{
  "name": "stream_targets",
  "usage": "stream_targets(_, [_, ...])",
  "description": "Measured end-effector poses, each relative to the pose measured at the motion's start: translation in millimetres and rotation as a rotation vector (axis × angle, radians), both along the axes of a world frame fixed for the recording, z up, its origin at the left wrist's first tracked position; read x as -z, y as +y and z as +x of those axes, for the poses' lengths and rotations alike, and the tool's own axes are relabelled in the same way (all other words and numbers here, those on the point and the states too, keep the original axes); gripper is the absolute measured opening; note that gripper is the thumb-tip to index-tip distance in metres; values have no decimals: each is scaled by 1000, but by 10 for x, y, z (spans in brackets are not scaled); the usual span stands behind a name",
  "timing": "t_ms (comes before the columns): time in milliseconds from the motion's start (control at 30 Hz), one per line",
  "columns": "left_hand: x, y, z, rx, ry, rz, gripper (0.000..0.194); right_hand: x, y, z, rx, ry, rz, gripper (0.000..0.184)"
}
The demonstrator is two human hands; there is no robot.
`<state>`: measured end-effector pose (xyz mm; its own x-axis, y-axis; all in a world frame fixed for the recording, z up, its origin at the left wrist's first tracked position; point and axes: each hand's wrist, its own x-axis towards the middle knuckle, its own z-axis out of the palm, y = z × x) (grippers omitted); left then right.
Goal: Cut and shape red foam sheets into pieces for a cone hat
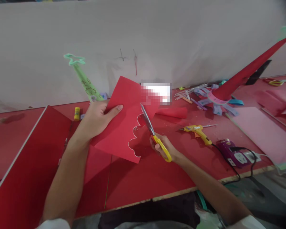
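Observation:
My left hand (pixel 101 119) grips a sheet of red paper (pixel 120 133) by its left side, thumb on top, and holds it tilted above the table. The sheet's lower right edge is cut into a row of scallops with a pale outline. My right hand (pixel 163 146) is closed around the yellow handles of a pair of scissors (pixel 149 122). The blades point up and away and lie against the sheet just past the last scallop. Whether they are fully closed is hard to make out.
A yellow glue gun (pixel 197 131) and a purple power socket (pixel 234 154) with cables lie at the right. Behind stand a green paper cone (pixel 87 82) and a red paper cone (pixel 248 70). A glue stick (pixel 77 113) and a red folder (pixel 30 165) are at the left.

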<state>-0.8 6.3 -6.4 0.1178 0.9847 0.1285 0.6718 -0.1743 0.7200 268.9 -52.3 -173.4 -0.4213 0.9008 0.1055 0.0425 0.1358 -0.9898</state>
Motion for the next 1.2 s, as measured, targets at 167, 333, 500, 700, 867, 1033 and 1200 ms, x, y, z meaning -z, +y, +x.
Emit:
stream_targets(167, [33, 2, 19, -19, 8, -23, 50, 90, 7, 1, -10, 41, 25, 74])
stream_targets(333, [87, 0, 51, -21, -16, -22, 51, 183, 3, 3, -14, 96, -28, 73])
stream_targets(500, [112, 3, 120, -30, -29, -10, 49, 235, -9, 5, -19, 141, -59, 70])
stream_targets(700, [118, -3, 170, -30, -55, 28, 48, 202, -16, -1, -16, 149, -51, 68])
stream_targets(867, [142, -7, 167, -24, -83, 14, 45, 207, -14, -10, -10, 168, -54, 68])
stream_targets(1033, [196, 3, 183, -23, -85, 42, 46, 172, -15, -28, 13, 173, -46, 69])
stream_targets(1200, [216, -23, 256, 11, -116, 113, 42, 71, -33, -48, 61, 164, -71, 70])
